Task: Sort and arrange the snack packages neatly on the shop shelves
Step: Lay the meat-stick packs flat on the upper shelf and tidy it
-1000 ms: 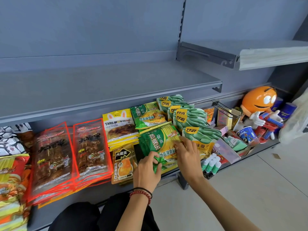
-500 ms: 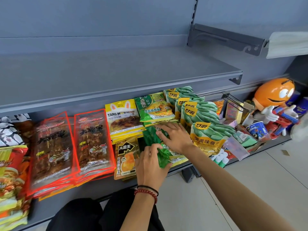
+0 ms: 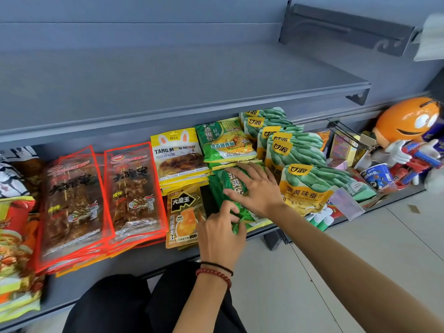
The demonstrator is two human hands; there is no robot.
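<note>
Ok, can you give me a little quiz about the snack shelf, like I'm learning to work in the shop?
1. True or false: the right hand lies with spread fingers on top of the green noodle packet.
2. What does the left hand do to that packet? A) pinches its lower edge B) lies flat on top of it C) does not touch it.
3. What colour is the round-headed figure at the shelf's right end?
Key: 1 true; 2 A; 3 orange.
</note>
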